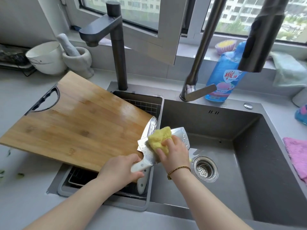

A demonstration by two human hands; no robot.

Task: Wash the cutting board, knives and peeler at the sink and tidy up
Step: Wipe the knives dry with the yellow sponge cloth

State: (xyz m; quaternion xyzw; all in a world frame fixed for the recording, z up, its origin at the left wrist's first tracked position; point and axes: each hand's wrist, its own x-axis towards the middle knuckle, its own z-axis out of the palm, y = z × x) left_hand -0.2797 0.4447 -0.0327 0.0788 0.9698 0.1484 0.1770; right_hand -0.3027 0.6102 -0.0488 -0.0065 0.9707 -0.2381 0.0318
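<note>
A wet cleaver [181, 137] with a white handle hangs over the grey sink [245, 163]. My left hand [122, 168] grips its handle. My right hand [174, 152] holds a yellow sponge [159, 139] pressed flat on the blade. A second knife [150, 126] with a white handle lies under it, blade on the edge of the wooden cutting board [74, 122]. The board lies tilted across the drain basket [141, 103] on the left of the sink. No peeler is in view.
Two dark faucets [118, 52] rise behind the sink, one spray head [264, 35] hanging at the upper right. A blue detergent bottle [222, 75] stands behind the basin. Bowls [46, 58] and a mortar [79, 60] sit at the back left. A pink cloth [297, 155] lies at the right.
</note>
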